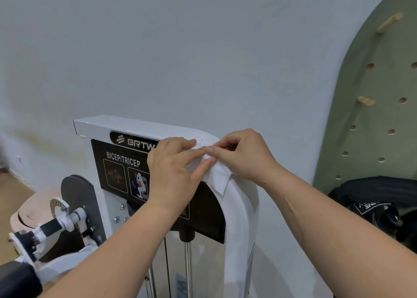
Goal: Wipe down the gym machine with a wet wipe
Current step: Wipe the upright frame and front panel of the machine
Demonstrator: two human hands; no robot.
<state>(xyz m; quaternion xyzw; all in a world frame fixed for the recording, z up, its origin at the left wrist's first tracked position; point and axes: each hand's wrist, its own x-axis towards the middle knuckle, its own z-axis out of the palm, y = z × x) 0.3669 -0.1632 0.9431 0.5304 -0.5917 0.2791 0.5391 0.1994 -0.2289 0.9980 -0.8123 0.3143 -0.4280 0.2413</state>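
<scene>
A white bicep/tricep gym machine (97,124) with a black label panel stands in front of me against the wall. A white wet wipe (220,180) hangs in front of the rounded top right corner of its frame. My left hand (173,173) pinches the wipe's upper edge between thumb and fingers. My right hand (243,155) pinches the same edge just to the right, fingertips of both hands meeting. My left hand hides part of the label panel.
The machine's grey pivot disc and arm (76,203) stick out at lower left, with a black padded roller (15,279) in the corner. A green pegboard (370,117) with wooden pegs leans at right, with a black bag (379,198) below it.
</scene>
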